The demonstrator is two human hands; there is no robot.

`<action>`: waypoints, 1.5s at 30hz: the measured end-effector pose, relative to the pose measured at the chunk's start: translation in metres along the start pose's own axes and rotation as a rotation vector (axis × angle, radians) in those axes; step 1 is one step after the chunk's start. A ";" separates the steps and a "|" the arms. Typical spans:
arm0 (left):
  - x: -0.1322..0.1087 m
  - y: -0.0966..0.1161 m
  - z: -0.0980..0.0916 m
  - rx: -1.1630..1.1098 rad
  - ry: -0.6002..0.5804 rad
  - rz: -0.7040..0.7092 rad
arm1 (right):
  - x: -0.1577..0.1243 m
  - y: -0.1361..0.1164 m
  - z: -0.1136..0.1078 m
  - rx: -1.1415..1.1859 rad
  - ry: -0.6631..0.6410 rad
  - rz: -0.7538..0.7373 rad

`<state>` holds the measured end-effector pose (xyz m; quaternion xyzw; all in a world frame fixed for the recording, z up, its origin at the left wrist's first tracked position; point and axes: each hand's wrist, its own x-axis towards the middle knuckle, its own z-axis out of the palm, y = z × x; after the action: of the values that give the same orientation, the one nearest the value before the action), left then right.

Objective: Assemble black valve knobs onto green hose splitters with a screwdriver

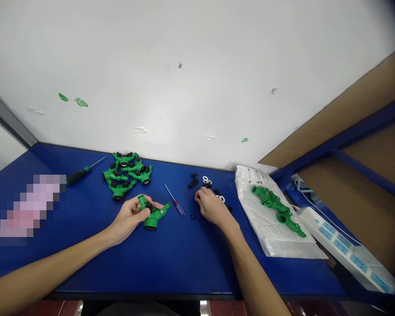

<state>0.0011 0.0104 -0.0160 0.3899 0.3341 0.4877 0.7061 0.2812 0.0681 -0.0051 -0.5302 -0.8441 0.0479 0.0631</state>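
Observation:
My left hand (131, 216) is closed around a green Y-shaped hose connector (154, 213) with black valve knobs, holding it just above the blue table (171, 259). My right hand (212, 206) rests knuckles-up on the table, its fingers curled over a scatter of small black and white rings (206, 181). What the fingertips pinch is hidden. One black ring (192, 217) lies just left of that hand. A small screwdriver with a red and blue handle (175, 201) lies between my two hands.
A pile of several assembled green connectors (127, 174) sits behind my left hand, with a green-handled screwdriver (82, 172) to its left. At right, green connector bodies (278, 210) lie on a white plastic bag (276, 232). A white power strip (345, 252) lies beyond it.

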 end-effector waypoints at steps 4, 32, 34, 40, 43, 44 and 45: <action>0.000 0.003 0.001 0.002 0.020 0.008 | -0.002 0.001 -0.003 0.056 0.030 -0.007; 0.000 0.003 0.003 0.095 0.004 0.027 | 0.002 -0.038 -0.013 0.808 0.070 -0.060; 0.000 0.003 0.003 0.129 -0.026 0.034 | 0.003 -0.054 -0.017 1.091 0.112 -0.104; 0.000 0.005 0.006 0.214 -0.007 0.027 | 0.008 -0.092 -0.024 1.086 0.120 -0.265; 0.000 0.004 0.007 0.240 0.001 0.024 | 0.007 -0.095 -0.024 0.969 0.138 -0.312; 0.000 0.004 0.007 0.247 -0.001 0.023 | 0.007 -0.095 -0.024 0.954 0.142 -0.311; 0.000 0.003 0.007 0.254 -0.005 0.019 | 0.006 -0.096 -0.023 0.945 0.145 -0.309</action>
<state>0.0061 0.0092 -0.0099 0.4806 0.3878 0.4472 0.6470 0.1972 0.0327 0.0324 -0.3142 -0.7922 0.3783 0.3613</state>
